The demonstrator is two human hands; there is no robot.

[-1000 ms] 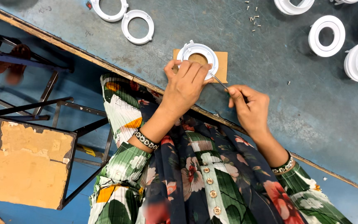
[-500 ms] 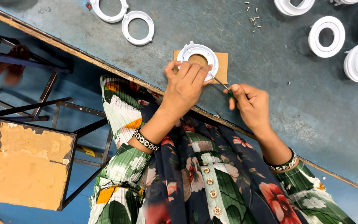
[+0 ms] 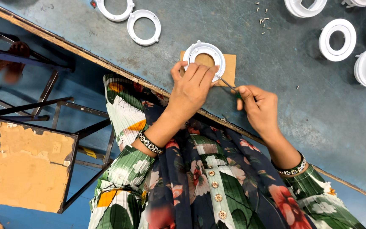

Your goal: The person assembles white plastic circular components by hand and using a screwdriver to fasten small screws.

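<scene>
Seen from the head camera, a white plastic ring [image 3: 204,53] lies flat on a small square of brown board [image 3: 230,68] on the grey worktable [image 3: 234,25], close to the table's near edge. The left hand [image 3: 190,87] rests on the near side of the ring, its fingers spread flat over the rim and pressing it down rather than wrapping around it. The right hand [image 3: 258,106] sits just right of the board, closed around the handle of a thin screwdriver [image 3: 227,83]; the metal shaft slants up and left so that its tip meets the ring's right-hand rim. Both wrists wear beaded bracelets, and the sleeves are a green floral print.

Two more white rings [image 3: 144,27] lie at the far left of the table. A cluster of deeper white housings [image 3: 337,39] stands at the far right. A scatter of small screws [image 3: 262,19] lies on the table beyond the board. Left of the table, over the blue floor, stands a dark metal stool frame with a worn, paint-flaked board top [image 3: 22,165].
</scene>
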